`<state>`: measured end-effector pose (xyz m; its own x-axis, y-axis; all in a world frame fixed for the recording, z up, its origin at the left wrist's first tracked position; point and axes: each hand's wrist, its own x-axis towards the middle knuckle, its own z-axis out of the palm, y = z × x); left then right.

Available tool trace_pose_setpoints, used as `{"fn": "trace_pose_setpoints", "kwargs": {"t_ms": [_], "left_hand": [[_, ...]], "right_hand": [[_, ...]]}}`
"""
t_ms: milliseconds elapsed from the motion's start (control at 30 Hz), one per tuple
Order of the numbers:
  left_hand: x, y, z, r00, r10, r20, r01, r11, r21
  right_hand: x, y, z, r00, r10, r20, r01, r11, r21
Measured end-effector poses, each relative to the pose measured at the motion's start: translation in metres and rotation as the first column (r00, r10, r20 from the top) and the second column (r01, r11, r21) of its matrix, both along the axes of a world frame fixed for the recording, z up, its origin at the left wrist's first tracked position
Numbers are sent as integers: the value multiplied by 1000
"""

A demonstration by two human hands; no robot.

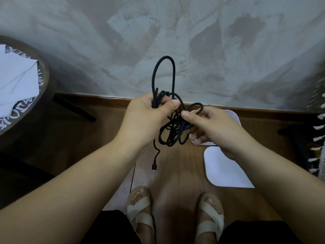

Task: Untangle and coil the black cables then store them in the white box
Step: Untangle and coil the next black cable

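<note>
**Step in hand: untangling.** The black cables [173,132] are held in the air above the floor [175,173], between both hands and not yet in the box.

- The left hand [146,118] is closed round a bundle of strands. One tall loop [164,67] stands up out of the fist.
- The right hand [214,127] pinches a small loop at the right side of the knot between thumb and forefinger.
- One plug end [154,166] hangs free below the left hand.

**Recommended procedure.** Use the left hand as the anchor. Slacken the knot with the right hand; pulling is likely to tighten it. Trace the hanging plug end back into the tangle and feed it out through each loop in turn. Start coiling only when a full length runs free.

**Count.**
- Hands: two, both gripping cable.
- Plug ends in view: one.
- Cables: the number cannot be told from the tangle.
- White box [234,117]: one, on the floor near the wall edge, partly hidden behind the right hand.
- Flat white panel [226,169]: one, probably the lid, just beside the box on the near side.
</note>
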<state>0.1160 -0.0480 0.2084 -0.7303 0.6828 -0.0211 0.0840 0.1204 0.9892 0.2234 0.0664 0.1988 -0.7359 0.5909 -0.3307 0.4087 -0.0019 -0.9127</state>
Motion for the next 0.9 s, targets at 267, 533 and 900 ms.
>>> {"fn": "trace_pose_setpoints", "kwargs": {"t_ms": [267,533,900], "left_hand": [[-2,-2,3,998,56,22,-57,998,37],[8,0,-3,992,54,111,-61,996,60],[-10,-2,3,913,101,396,-142,987,78]], "right_hand": [[0,2,9,941,-152,-302,-53,816,-575],[2,0,14,909,-98,-405,-119,872,-476],[3,-1,16,897,-90,-432,-119,893,-434]]}}
